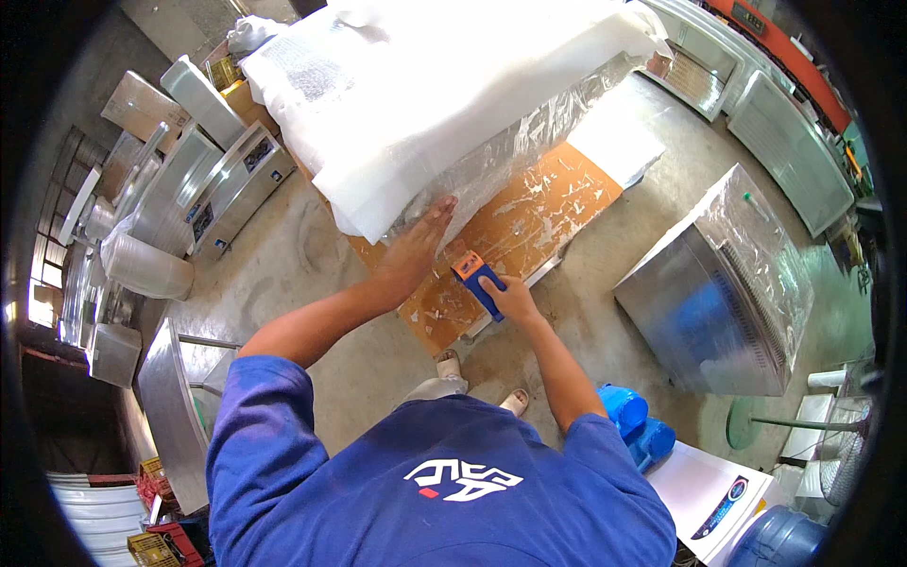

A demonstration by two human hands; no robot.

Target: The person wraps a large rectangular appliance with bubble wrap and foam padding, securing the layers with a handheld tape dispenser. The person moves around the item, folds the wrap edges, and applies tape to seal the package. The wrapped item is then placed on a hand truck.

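In front of me stands a large item wrapped in white foam sheet (397, 123) and clear plastic film (529, 142), resting on a scratched orange-brown board (534, 203). My left hand (416, 248) is flat with its fingers stretched out, against the lower near edge of the wrapping. My right hand (513, 299) is closed around a blue, box-shaped handheld tool with an orange end (469, 266). That orange end points toward the wrapping, just right of my left hand. Exactly what kind of tool it is cannot be told.
At right, a stainless steel cabinet (699, 312) wrapped in clear film stands on the concrete floor (595, 312). Steel appliances (241, 180) and boxes crowd the left. A metal table (175, 406) is at lower left; blue bottles (628, 416) and a standing fan (846, 454) are at lower right.
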